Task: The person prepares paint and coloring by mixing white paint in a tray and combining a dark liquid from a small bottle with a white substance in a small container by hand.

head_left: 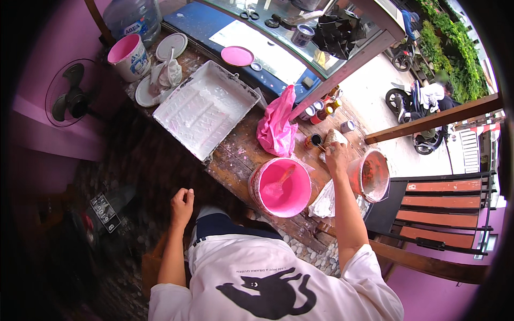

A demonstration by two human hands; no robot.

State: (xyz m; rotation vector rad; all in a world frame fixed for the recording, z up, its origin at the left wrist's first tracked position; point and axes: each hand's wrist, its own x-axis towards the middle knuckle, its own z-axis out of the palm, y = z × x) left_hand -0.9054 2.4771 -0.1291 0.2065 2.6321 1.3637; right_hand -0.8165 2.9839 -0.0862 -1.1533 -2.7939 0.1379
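Observation:
My right hand (336, 156) reaches over the wooden table (230, 174), its fingers closed beside a small open can (313, 141) with a dark inside. A thin stick-like piece runs from the can toward these fingers; what they grip is too small to make out. Just beyond them lies a crumpled whitish lump (336, 137). Closer to me stands a pink-coated bucket (257, 195), with a paintbrush (275, 188) leaning inside it. My left hand (182, 201) hangs off the table's near side, fingers curled in with nothing visible in them.
A white-smeared paint tray (209, 109) and a pink plastic bag (277, 128) lie on the table. Small paint bottles (321, 113) stand behind, and a reddish bucket (373, 176) sits right of my arm. A glass display case (321, 40) rises at the back. A person sits outside near motorbikes (409, 104).

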